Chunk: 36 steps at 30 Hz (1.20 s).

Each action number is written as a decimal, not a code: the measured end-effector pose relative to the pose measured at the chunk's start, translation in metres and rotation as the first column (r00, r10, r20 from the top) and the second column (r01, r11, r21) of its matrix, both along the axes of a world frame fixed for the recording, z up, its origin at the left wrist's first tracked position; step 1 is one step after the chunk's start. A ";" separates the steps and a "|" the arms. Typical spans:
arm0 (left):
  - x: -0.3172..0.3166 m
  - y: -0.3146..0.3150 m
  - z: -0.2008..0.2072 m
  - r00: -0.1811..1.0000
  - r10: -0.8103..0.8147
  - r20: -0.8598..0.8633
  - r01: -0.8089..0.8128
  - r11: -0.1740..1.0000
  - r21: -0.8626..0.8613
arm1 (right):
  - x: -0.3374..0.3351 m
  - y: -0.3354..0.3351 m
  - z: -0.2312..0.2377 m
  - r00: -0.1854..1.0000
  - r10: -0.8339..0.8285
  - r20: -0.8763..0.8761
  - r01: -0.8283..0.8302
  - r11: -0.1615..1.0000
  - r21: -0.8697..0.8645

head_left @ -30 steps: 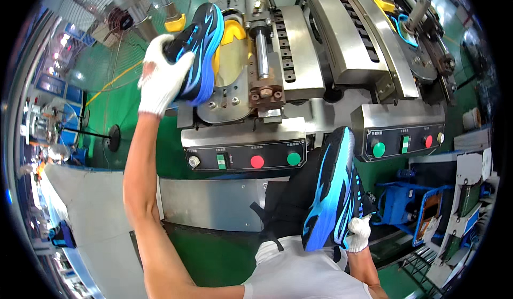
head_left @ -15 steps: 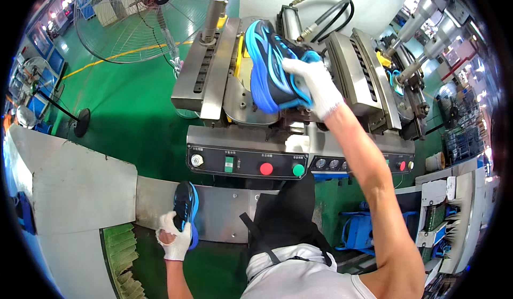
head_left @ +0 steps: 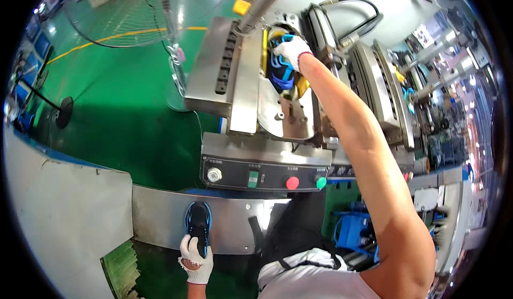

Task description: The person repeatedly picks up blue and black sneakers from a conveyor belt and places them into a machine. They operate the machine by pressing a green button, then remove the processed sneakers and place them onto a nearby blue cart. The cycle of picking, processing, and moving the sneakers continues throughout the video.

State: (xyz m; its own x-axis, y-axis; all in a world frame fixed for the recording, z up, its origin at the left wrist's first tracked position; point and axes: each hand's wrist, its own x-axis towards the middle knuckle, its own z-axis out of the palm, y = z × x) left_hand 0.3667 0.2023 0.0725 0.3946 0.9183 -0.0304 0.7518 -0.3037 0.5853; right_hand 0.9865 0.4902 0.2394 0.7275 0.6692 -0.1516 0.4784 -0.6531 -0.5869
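While a glossy green floor point(head_left: 128, 80) spreads across the left of the work area, a brushed-steel machine point(head_left: 208, 69) stands ahead of the person, with a slanted cylindrical metal column point(head_left: 270, 2) at its far end. Nearer the body, a flat grey metal ledge point(head_left: 160, 219) runs below the machine. A long black control panel point(head_left: 232, 179) faces the person from the machine's front.

The 2 shoes are located as follows. A black-and-blue sports shoe point(head_left: 282, 75) is in the machine's recess, beside a yellow pad point(head_left: 303, 84). The white-gloved right hand point(head_left: 293, 51) grasps this shoe at its far end (the palm side is hidden). A matching black-and-blue shoe point(head_left: 197, 219) is over the ledge, pointing away from the body; contact with the ledge cannot be confirmed. The white-gloved left hand point(head_left: 196, 261) grasps its near end, fingers at the left, thumb at the right.

The panel carries, left to right, 1 round pale knob point(head_left: 214, 175), 1 green rectangular switch point(head_left: 253, 179), 1 round red button point(head_left: 292, 183) and 1 round green button point(head_left: 321, 183).
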 end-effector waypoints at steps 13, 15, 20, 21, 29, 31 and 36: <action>0.070 -0.019 0.001 0.957 0.282 0.072 -0.275 0.957 -0.094 | -0.070 -0.077 0.051 0.980 0.194 0.054 -0.200 0.967 0.156; 0.074 -0.029 0.024 0.983 0.182 0.030 -0.176 0.975 -0.135 | -0.134 -0.160 0.060 0.949 0.281 0.142 -0.315 0.864 0.394; 0.040 0.009 0.025 0.908 -0.407 -0.099 0.419 0.888 0.190 | -0.168 -0.360 -0.011 0.719 0.449 0.530 -0.580 0.808 0.103; 0.046 0.019 0.020 0.854 -0.499 -0.144 0.520 0.823 0.229 | -0.168 -0.385 -0.052 0.691 0.417 0.591 -0.481 0.875 -0.054; 0.123 0.022 0.064 0.846 -0.533 0.006 0.523 0.831 0.191 | -0.185 -0.436 -0.131 0.886 0.406 0.225 -0.461 0.828 0.320; 0.163 -0.001 0.099 0.809 -0.587 0.021 0.575 0.800 0.173 | -0.199 -0.492 -0.082 0.829 0.537 -0.155 -0.488 0.831 0.266; 0.303 -0.099 0.123 0.453 -0.866 0.210 0.815 0.498 0.297 | -0.237 -0.637 -0.054 0.829 0.434 -0.352 -0.301 0.877 0.374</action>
